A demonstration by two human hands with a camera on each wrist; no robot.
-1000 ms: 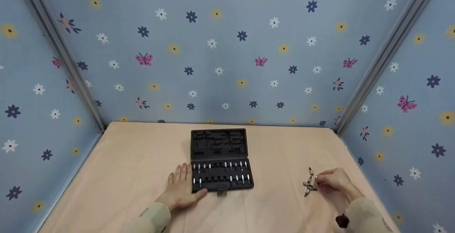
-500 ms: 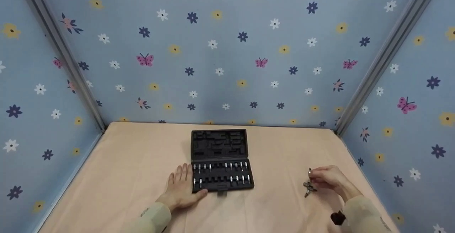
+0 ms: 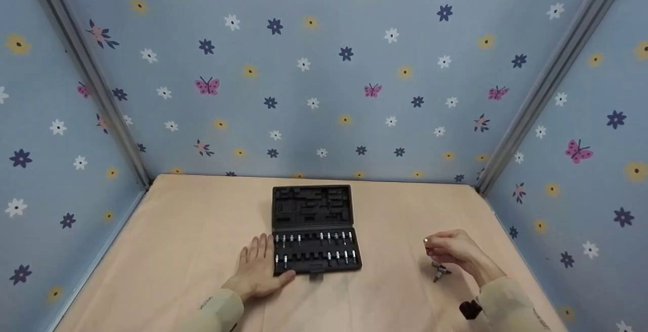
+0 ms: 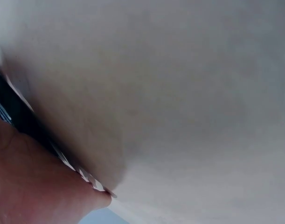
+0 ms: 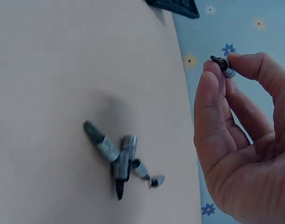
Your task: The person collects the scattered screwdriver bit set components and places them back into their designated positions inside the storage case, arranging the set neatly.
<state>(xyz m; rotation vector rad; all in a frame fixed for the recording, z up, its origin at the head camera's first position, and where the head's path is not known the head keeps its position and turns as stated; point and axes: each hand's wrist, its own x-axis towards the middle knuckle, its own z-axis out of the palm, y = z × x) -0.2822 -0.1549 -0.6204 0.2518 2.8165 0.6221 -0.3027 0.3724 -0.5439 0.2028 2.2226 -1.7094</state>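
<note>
An open black plastic case point(image 3: 319, 245) lies on the table, with rows of silver bit sockets standing in its lower half. My left hand point(image 3: 257, 270) rests flat against the case's left side, fingers straight and thumb at the front edge. To the right, my right hand point(image 3: 457, 251) is raised above the table. Thumb and fingertips pinch a small bit socket point(image 5: 225, 66), its dark tip showing in the right wrist view. Below that hand lies a small pile of loose bit sockets point(image 5: 125, 158), some overlapping, partly hidden by the hand in the head view.
A pale peach cloth point(image 3: 202, 210) covers the table. Blue flowered panels point(image 3: 324, 79) stand at the back and both sides, joined by grey metal posts point(image 3: 91, 79). The case's lid point(image 3: 312, 205) leans back, its moulded slots facing up.
My right hand has picked up a bit socket from the far end of the pile, moving left and slightly up with it. The left hand and the case stay put.
</note>
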